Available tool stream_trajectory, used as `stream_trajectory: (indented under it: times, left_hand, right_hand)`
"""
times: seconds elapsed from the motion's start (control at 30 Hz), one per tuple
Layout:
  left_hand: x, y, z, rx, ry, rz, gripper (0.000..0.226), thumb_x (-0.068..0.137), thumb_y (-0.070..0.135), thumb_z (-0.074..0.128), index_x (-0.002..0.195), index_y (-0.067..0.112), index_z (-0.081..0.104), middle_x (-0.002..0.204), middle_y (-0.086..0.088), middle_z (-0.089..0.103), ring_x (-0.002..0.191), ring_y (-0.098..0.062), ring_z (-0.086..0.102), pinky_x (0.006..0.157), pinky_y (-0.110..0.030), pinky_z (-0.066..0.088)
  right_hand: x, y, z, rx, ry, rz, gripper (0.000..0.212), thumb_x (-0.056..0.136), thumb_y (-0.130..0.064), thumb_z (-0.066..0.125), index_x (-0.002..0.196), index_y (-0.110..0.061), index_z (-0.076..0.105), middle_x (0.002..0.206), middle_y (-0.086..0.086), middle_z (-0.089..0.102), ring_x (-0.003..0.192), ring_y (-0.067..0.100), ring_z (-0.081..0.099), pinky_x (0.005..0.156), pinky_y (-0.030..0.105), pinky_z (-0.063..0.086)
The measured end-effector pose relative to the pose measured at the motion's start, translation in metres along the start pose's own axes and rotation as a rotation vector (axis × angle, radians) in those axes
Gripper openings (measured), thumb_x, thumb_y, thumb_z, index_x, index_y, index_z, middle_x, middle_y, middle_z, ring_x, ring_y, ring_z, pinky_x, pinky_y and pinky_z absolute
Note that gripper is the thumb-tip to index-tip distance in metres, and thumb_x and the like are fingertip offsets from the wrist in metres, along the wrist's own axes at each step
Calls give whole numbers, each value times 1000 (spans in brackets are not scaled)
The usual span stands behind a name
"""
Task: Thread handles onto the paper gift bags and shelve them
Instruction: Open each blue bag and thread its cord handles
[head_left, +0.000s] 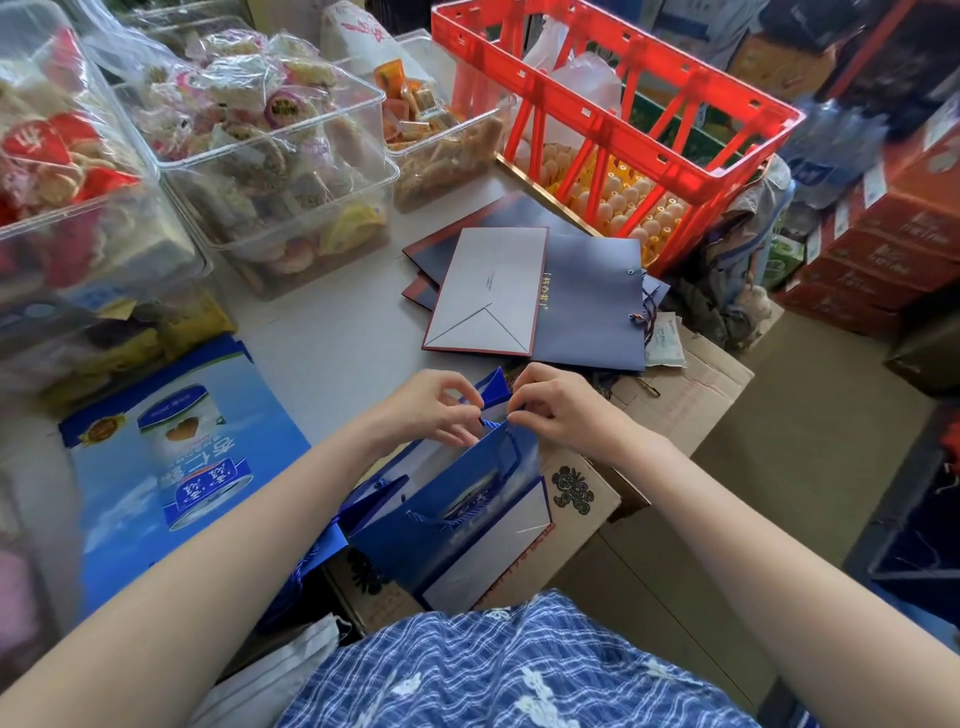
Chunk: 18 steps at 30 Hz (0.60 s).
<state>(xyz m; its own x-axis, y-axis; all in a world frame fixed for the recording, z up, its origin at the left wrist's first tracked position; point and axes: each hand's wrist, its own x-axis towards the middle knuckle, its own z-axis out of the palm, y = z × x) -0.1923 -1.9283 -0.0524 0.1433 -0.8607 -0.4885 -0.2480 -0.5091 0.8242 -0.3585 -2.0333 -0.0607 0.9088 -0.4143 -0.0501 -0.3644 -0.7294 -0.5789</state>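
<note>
A blue paper gift bag (467, 499) stands tilted in front of me, its mouth toward my hands. My left hand (431, 410) pinches the bag's top edge on the left. My right hand (558, 408) pinches the same edge just to the right, close to a thin blue cord (511, 452) that runs down the bag's face. A flat stack of dark navy bags (587, 301) lies beyond my hands, its cord handles at the right end. More flat light-blue printed bags (171, 457) lie to the left.
Clear plastic bins of wrapped snacks (270, 156) fill the left and back of the table. A red crate (613, 130) sits over egg trays at the back right. Cardboard boxes (680, 395) stand under and right of the bags; stacked red cartons (878, 244) line the far right.
</note>
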Motion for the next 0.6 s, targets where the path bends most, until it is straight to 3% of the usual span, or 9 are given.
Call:
stream_trajectory:
  times: [0.13,0.2,0.27,0.33,0.43,0.5,0.6]
  left_hand:
    - [-4,-11,-16,271,328,114,19,90,23,60,107,14,61,103,0,66,85,-10,61,76,-18,46]
    - [-12,-17,-20,419,181,44,27,88,32,61,109,16,60,104,6,57,97,-10,51,81,-21,39]
    - [-19,-19,-14,456,22,-57,18,88,31,61,93,14,58,88,4,54,89,-15,51,72,-22,41]
    - [-21,-17,-5,466,70,-22,9,85,20,60,81,13,58,70,3,54,75,-19,53,63,-25,44]
    - [-20,-6,8,265,180,27,6,82,11,58,84,11,64,73,-4,63,69,-19,62,56,-21,51]
    - [-19,6,14,62,196,-6,10,83,15,63,91,9,66,84,-9,69,73,-18,68,57,-20,56]
    - [-19,23,22,-106,180,-41,11,84,14,63,89,4,64,86,-13,69,71,-16,69,64,-23,58]
  right_hand:
    - [-2,4,-4,-15,71,41,17,88,-20,63,94,-6,71,97,-2,52,85,14,56,72,17,48]
    - [-2,5,-8,-16,109,48,17,89,-17,62,95,-3,70,98,1,53,85,17,57,74,21,50]
    - [2,2,-12,1,133,59,17,90,-15,60,98,-2,69,103,5,55,88,19,58,80,30,52]
    - [7,-5,-13,40,124,69,21,92,-17,57,105,-4,66,116,6,52,96,17,57,86,32,51]
    - [7,-23,-14,176,112,176,42,89,-30,61,126,-12,51,141,4,30,116,13,48,97,25,44]
    - [0,-36,-18,207,7,304,59,82,-43,66,131,-16,46,139,4,35,115,13,49,100,28,43]
    - [-14,-50,-26,511,-216,505,45,85,-39,65,120,-12,54,113,5,61,86,15,67,73,25,55]
